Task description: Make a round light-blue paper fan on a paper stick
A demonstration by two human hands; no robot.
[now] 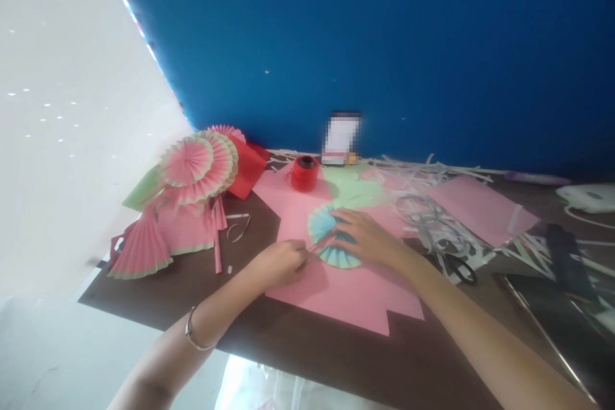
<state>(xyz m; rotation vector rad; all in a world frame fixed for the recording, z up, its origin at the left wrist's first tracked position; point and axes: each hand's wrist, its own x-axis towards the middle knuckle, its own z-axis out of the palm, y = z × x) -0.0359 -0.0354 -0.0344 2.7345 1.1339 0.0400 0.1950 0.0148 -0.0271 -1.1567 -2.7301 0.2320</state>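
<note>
A brown table (192,282) stands by a blue wall (384,45). The right hand (368,237) lies flat, fingers spread, on a blue paper fan (323,225) lying on pink paper (346,295). The left hand (281,262) looks curled, maybe pinching the fan's edge.

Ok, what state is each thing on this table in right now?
Blue pleated paper fan: fanned open, flat on the pink sheet.
Large pink paper sheet: flat, one corner cut in steps.
Left hand: fingers closed at the fan's edge.
Right hand: flat on the fan.
Red ribbon spool: upright.
Pink pleated rosettes: opened, stacked.
Black-handled scissors: lying flat.
</note>
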